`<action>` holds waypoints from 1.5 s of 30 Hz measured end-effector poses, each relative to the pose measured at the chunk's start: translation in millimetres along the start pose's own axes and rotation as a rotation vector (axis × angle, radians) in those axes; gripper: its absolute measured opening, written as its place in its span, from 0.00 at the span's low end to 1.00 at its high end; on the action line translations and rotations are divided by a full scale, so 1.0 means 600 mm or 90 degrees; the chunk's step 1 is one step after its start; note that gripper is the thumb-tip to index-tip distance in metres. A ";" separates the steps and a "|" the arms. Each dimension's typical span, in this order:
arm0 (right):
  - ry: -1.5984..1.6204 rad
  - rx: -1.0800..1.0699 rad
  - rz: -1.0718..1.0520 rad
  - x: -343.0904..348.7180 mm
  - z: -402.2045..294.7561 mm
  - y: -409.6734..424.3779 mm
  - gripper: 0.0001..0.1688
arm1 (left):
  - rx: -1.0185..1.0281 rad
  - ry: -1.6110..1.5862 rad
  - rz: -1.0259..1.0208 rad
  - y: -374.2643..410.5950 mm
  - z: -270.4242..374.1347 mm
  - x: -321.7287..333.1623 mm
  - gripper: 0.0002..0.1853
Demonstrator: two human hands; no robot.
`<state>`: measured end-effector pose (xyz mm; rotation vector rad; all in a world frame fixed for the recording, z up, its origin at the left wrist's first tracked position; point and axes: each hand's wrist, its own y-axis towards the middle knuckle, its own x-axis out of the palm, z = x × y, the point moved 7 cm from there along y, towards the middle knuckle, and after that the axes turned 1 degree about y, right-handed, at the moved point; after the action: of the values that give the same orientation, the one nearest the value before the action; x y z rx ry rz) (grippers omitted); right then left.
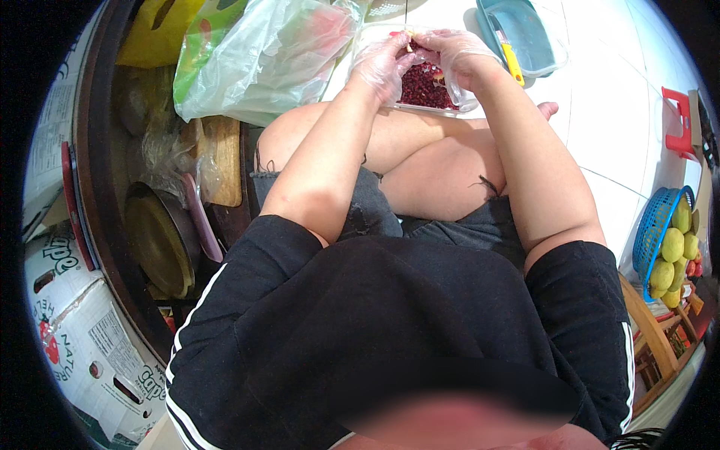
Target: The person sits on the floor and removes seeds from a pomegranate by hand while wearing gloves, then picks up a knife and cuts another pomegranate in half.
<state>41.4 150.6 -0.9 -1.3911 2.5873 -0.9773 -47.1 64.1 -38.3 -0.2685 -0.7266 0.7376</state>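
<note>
Both my hands wear clear plastic gloves and meet over a clear plastic container (413, 107) of dark red pomegranate seeds (423, 89). Between the fingertips of my left hand (381, 64) and my right hand (458, 56) is a piece of pomegranate (415, 46), mostly hidden by the fingers. Another pale and red fragment lies on the seeds near my right hand. To the right, a knife with a yellow handle (512, 64) rests on a blue-grey plastic container (531, 34).
White floor tiles (602, 101) lie around my crossed legs. Plastic bags (270, 62) stand at the left, above a shelf with a pan (160, 242) and a wooden board (225, 163). At the right are a red stool (679, 124) and a blue basket (652, 230) of yellow-green fruit (672, 244).
</note>
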 end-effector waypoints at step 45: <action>0.061 0.028 0.074 0.004 0.002 -0.021 0.10 | 0.050 0.132 0.010 -0.027 0.020 0.029 0.10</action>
<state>49.6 143.0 5.9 -1.1962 2.6613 -1.1016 -38.2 64.3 -13.5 -0.2756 -0.4984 0.7391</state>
